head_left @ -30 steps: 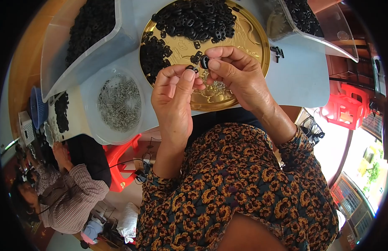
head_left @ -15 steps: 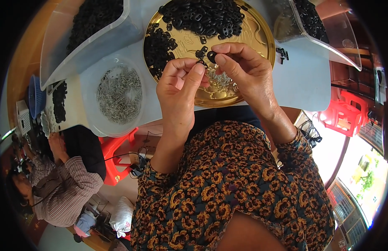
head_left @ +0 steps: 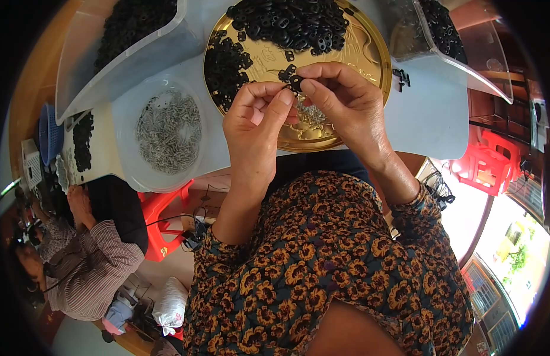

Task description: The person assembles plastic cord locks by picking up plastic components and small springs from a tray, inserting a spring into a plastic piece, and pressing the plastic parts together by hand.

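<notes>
Over a round golden tray [head_left: 370, 50], both of my hands meet fingertip to fingertip. My right hand [head_left: 349, 101] pinches a small black oval plastic piece with holes [head_left: 295, 82] between thumb and forefinger. My left hand [head_left: 260, 118] is closed at thumb and forefinger on a small dark part, mostly hidden by the fingertips, touching or almost touching that piece. Black oval pieces [head_left: 287, 24] lie heaped at the tray's far side. A second pile of small black clips [head_left: 226, 65] is at its left. Small silvery metal parts [head_left: 312, 114] lie near its front, beneath my hands.
A clear round tub [head_left: 168, 133] of silvery screw-like parts stands left of the tray. Clear plastic bins [head_left: 123, 71] with black pieces flank it. Loose black parts [head_left: 400, 77] lie right. Red stools [head_left: 488, 163] stand beyond the table; a person in a striped shirt [head_left: 103, 261] sits at left.
My right hand has brought the black oval piece slightly left, up against the part at my left fingertips. The left hand has barely moved.
</notes>
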Action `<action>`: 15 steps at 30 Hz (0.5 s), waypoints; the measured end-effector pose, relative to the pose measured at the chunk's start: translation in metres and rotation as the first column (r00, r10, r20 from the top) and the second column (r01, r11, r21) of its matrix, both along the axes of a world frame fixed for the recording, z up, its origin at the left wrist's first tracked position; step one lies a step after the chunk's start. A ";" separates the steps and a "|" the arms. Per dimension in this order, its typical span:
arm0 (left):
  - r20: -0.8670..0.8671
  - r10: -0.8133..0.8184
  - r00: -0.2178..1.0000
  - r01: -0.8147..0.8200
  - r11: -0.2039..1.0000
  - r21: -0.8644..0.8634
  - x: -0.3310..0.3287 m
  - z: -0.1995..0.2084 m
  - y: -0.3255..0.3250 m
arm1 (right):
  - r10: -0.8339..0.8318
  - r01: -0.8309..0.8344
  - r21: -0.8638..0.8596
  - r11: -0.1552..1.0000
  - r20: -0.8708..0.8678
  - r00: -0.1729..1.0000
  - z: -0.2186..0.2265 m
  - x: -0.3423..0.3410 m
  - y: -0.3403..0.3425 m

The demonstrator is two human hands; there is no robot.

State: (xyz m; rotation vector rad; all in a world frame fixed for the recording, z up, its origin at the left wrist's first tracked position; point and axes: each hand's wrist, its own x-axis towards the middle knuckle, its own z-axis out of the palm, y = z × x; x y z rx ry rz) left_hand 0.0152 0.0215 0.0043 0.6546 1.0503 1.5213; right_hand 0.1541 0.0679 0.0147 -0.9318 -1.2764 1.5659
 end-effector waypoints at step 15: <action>0.040 0.001 0.999 0.000 0.999 -0.041 0.001 -0.001 0.001 | -0.027 0.028 0.034 0.999 -0.013 1.000 -0.008 -0.004 -0.005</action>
